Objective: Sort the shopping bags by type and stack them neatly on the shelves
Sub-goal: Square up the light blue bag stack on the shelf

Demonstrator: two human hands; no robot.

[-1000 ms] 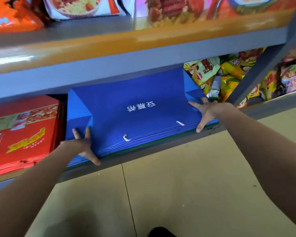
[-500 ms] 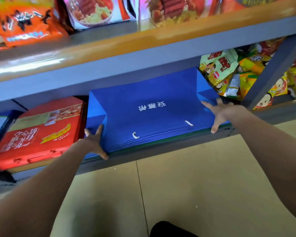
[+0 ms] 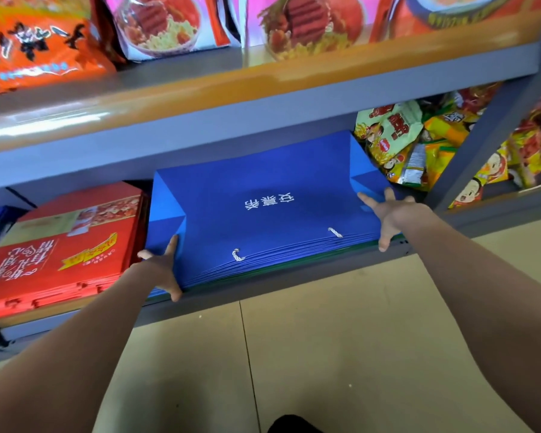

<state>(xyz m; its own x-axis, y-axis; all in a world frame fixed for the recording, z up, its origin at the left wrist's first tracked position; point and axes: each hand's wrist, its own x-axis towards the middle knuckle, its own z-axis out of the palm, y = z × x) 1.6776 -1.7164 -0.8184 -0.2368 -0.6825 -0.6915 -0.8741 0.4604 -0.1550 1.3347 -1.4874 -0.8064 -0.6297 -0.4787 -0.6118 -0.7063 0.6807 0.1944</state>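
Pressing both hands, left [image 3: 161, 270] & right [image 3: 389, 214], fingers spread, on blue bag stack [image 3: 263, 214] w/ white Chinese print.

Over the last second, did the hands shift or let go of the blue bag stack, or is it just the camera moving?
Mostly camera. The left hand closed in from spread fingers to press the blue bag stack at its left front corner. The right hand stayed spread on the right corner. Stack and red bag stack unmoved.
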